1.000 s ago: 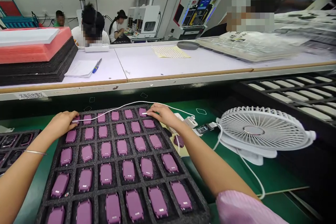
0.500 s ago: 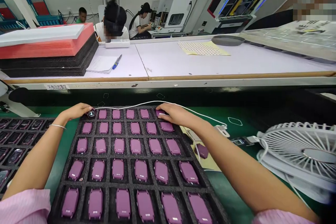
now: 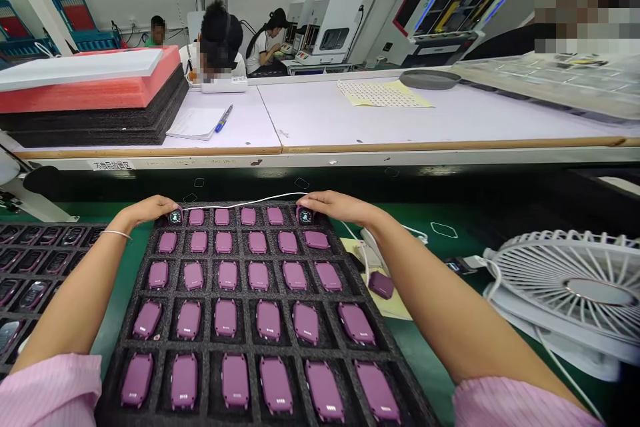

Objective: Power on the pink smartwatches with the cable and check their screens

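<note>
A black foam tray (image 3: 250, 320) in front of me holds several purple devices lying back up in its pockets. My left hand (image 3: 146, 208) grips the device (image 3: 175, 217) at the far left corner, tipped so its dark screen faces me. My right hand (image 3: 336, 205) grips the device (image 3: 305, 215) at the far right corner, also screen toward me. A thin white cable (image 3: 245, 202) runs between the two hands along the tray's far edge.
A white desk fan (image 3: 575, 290) lies at the right. A loose purple device (image 3: 381, 284) rests on a yellow sheet (image 3: 395, 303) beside the tray. Another tray of dark units (image 3: 30, 267) sits left. Beyond a raised white bench (image 3: 400, 120), other people sit working.
My head has turned left, so the fan slid right. Both corner devices, first lying back up, now stand tipped with their screens showing in my hands.
</note>
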Tool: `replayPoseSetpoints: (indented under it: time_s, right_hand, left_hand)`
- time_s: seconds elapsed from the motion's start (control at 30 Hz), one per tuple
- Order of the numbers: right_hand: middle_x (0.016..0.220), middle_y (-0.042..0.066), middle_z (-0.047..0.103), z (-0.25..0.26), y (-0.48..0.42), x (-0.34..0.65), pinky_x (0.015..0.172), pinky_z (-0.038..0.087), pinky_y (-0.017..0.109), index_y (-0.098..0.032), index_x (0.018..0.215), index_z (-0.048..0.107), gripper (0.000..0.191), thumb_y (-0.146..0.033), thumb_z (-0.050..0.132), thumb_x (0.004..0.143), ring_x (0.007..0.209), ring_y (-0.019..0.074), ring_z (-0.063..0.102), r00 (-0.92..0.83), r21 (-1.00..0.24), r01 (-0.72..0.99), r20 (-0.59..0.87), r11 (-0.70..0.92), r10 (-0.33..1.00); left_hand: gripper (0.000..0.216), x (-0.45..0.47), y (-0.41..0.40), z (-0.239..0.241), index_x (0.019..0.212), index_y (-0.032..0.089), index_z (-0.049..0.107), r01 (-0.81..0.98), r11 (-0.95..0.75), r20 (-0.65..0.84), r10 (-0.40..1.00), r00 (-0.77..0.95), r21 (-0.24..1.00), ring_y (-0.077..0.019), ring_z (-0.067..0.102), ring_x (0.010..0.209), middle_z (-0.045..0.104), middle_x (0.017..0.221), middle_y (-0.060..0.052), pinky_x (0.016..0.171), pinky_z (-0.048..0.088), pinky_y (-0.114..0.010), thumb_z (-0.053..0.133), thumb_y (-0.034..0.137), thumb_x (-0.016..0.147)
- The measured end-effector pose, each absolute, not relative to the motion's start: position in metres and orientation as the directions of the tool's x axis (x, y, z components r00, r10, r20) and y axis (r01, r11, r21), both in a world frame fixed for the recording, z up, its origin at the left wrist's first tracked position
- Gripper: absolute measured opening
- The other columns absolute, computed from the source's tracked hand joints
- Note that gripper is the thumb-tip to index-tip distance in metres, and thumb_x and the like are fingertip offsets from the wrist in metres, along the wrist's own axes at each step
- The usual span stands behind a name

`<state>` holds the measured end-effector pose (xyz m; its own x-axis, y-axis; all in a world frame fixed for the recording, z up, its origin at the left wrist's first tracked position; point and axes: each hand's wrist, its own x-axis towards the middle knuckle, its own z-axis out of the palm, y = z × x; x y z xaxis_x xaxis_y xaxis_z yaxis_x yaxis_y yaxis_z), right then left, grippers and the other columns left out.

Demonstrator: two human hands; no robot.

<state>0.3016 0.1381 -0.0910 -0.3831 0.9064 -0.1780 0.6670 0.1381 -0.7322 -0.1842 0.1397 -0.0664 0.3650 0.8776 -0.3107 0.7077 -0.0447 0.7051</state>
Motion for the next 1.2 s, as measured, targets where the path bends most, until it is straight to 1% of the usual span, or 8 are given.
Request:
replayPoseSetpoints:
  time_s: [0.1,0.2,0.33,0.43,0.53,0.73,0.97,1.2]
  right_hand:
    - [0.102,0.01,0.078,-0.098,0.14,0.303,0.089,0.051,0.041,-0.02,0.096,0.077,0.062,-0.076,0.058,0.08,0.096,0.029,0.068,-0.382,-0.716,0.678,-0.151,0.165,0.912]
    - [0.098,0.009,0.078,-0.103,0.139,0.303,0.084,0.053,0.038,-0.018,0.094,0.076,0.056,-0.069,0.053,0.086,0.091,0.0263,0.069,-0.379,-0.715,0.678,-0.138,0.173,0.915]
    - [0.096,0.008,0.078,-0.105,0.134,0.3,0.085,0.052,0.037,-0.019,0.093,0.076,0.046,-0.059,0.052,0.09,0.092,0.0257,0.068,-0.336,-0.676,0.711,-0.084,0.194,0.938]
    - [0.102,0.007,0.078,-0.102,0.131,0.297,0.088,0.052,0.035,-0.02,0.095,0.076,0.041,-0.052,0.051,0.093,0.097,0.0252,0.068,-0.323,-0.651,0.732,-0.074,0.2,0.943]
    - [0.108,0.008,0.078,-0.098,0.131,0.295,0.09,0.053,0.034,-0.02,0.099,0.078,0.039,-0.047,0.05,0.094,0.1,0.0256,0.069,-0.318,-0.635,0.749,-0.096,0.188,0.943]
    - [0.1,0.008,0.079,-0.093,0.132,0.293,0.089,0.053,0.035,-0.02,0.096,0.079,0.036,-0.043,0.051,0.094,0.096,0.0266,0.07,-0.317,-0.602,0.778,-0.132,0.179,0.939]
    - [0.106,0.008,0.079,-0.096,0.127,0.294,0.09,0.054,0.034,-0.019,0.104,0.079,0.041,-0.044,0.047,0.097,0.098,0.0254,0.071,-0.319,-0.602,0.777,-0.126,0.184,0.939]
    - [0.111,0.007,0.078,-0.1,0.123,0.294,0.09,0.054,0.032,-0.019,0.107,0.077,0.044,-0.039,0.039,0.101,0.102,0.0234,0.071,-0.335,-0.59,0.778,-0.099,0.216,0.937]
  left_hand:
    - [0.067,-0.183,0.14,-0.066,0.091,0.021,0.08,0.705,-0.043,-0.306,0.881,0.361,0.708,-0.031,0.068,0.102,0.08,0.105,-0.009,0.101,0.049,-0.044,0.067,0.081,0.064]
    - [0.066,-0.182,0.14,-0.066,0.09,0.021,0.08,0.702,-0.041,-0.3,0.885,0.355,0.711,-0.0307,0.068,0.103,0.08,0.105,-0.008,0.102,0.049,-0.044,0.068,0.081,0.062]
    - [0.065,-0.179,0.136,-0.064,0.092,0.023,0.08,0.704,-0.039,-0.284,0.898,0.336,0.71,-0.0313,0.067,0.108,0.08,0.108,-0.007,0.104,0.049,-0.042,0.068,0.08,0.062]
    - [0.065,-0.177,0.133,-0.061,0.093,0.024,0.081,0.711,-0.025,-0.291,0.902,0.319,0.703,-0.0323,0.066,0.111,0.079,0.111,-0.007,0.104,0.049,-0.041,0.067,0.08,0.063]
    - [0.067,-0.177,0.133,-0.058,0.091,0.024,0.081,0.709,-0.009,-0.316,0.891,0.325,0.705,-0.0326,0.067,0.111,0.08,0.11,-0.008,0.104,0.05,-0.041,0.067,0.083,0.062]
    - [0.073,-0.176,0.134,-0.058,0.091,0.024,0.081,0.685,0.022,-0.347,0.874,0.341,0.729,-0.033,0.068,0.111,0.08,0.108,-0.008,0.107,0.048,-0.045,0.068,0.088,0.058]
    - [0.081,-0.179,0.132,-0.068,0.096,0.021,0.079,0.661,0.036,-0.32,0.894,0.314,0.75,-0.0304,0.068,0.104,0.079,0.107,-0.01,0.102,0.051,-0.043,0.066,0.091,0.057]
    - [0.082,-0.18,0.131,-0.073,0.094,0.02,0.078,0.654,0.03,-0.294,0.908,0.298,0.756,-0.0303,0.068,0.105,0.079,0.108,-0.01,0.101,0.051,-0.043,0.065,0.092,0.057]
